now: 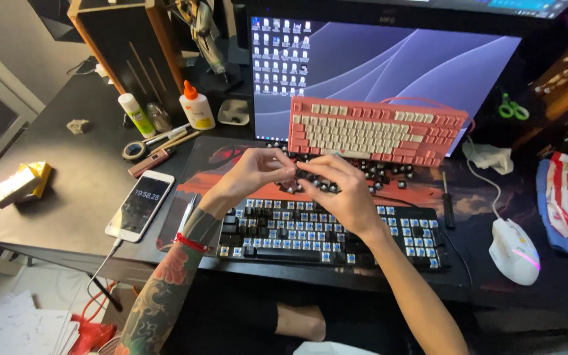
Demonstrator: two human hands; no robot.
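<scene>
- Dim room; the lit monitor (389, 72) gives most light.
- Desk (54, 197) edges fall into shadow.
- Wide-angle bending near the corners.
- Hands slightly soft.

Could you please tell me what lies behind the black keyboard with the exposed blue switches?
Behind the black keyboard, loose black keycaps lie scattered, and a pink keyboard leans against the monitor. Both hands cover some keycaps.

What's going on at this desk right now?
A person sits at a dark desk with both hands raised over a black keyboard whose keycaps are mostly off, blue switches showing. The left hand and right hand meet around something small and dark, too small to identify. Loose keycaps lie behind it, and a pink keyboard leans against the monitor. A phone lies to the left, a white mouse to the right.
</scene>
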